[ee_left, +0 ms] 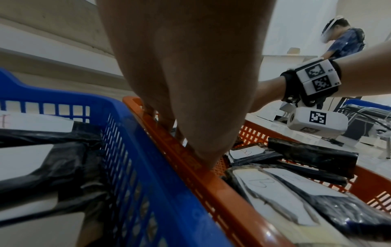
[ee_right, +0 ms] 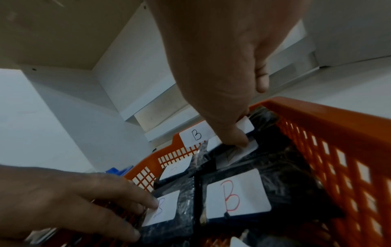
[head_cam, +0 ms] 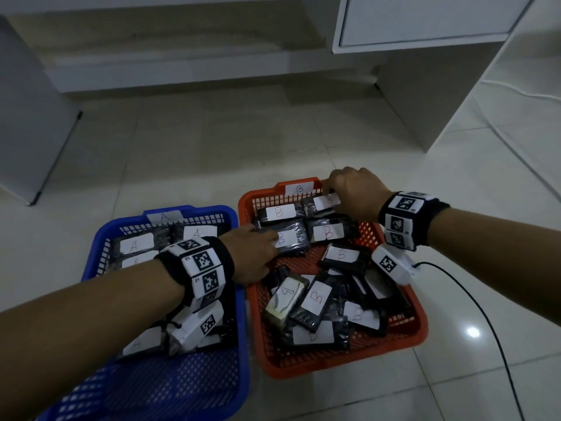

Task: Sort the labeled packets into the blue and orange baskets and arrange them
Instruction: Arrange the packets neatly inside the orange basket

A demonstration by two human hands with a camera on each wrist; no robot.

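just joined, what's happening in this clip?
A person is tidying B-labeled packets in the orange basket. The left hand rests flat fingers on a B packet in the second row; the right hand pinches the far-right B packet by the back wall. Four packets lie in a neat grid, the nearer ones are jumbled. The blue basket holds A-labeled packets.

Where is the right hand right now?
In the head view, the right hand is at the orange basket's far right corner, fingertips pressing a B packet below the basket's B tag.
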